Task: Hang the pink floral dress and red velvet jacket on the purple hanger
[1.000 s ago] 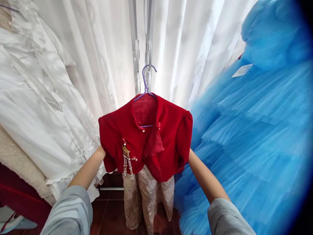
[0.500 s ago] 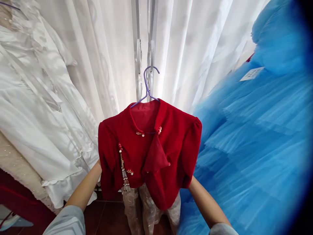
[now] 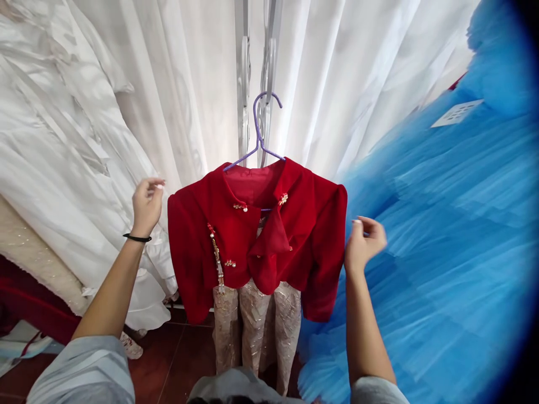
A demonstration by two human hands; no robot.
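Note:
A short red velvet jacket (image 3: 236, 224) hangs on a purple hanger (image 3: 257, 123). Its front flap is folded over and shows the lining; flower-shaped clasps and a beaded tassel (image 3: 218, 261) decorate the front. My left hand (image 3: 146, 205), with a black band at the wrist, is raised beside the sleeve on the left, apart from it. Its fingers are curled toward the thumb, with nothing visible in them. On the other side my right hand (image 3: 365, 244) is next to the right-hand sleeve, fingers likewise bent in to the thumb and seemingly holding nothing. Below the jacket hangs a shiny beige pleated garment (image 3: 255, 325).
White dresses (image 3: 63, 140) hang on the left, a layered blue tulle dress (image 3: 421, 252) with a paper tag (image 3: 457, 114) on the right. Behind the hanger are a metal rack (image 3: 244, 78) and a white curtain (image 3: 185, 73). Dark red tiles (image 3: 154, 365) cover the floor.
Both hands have come out from behind the jacket's sleeves and risen to its sides. The sleeves now hang lower and straighter, and more of the beige garment shows.

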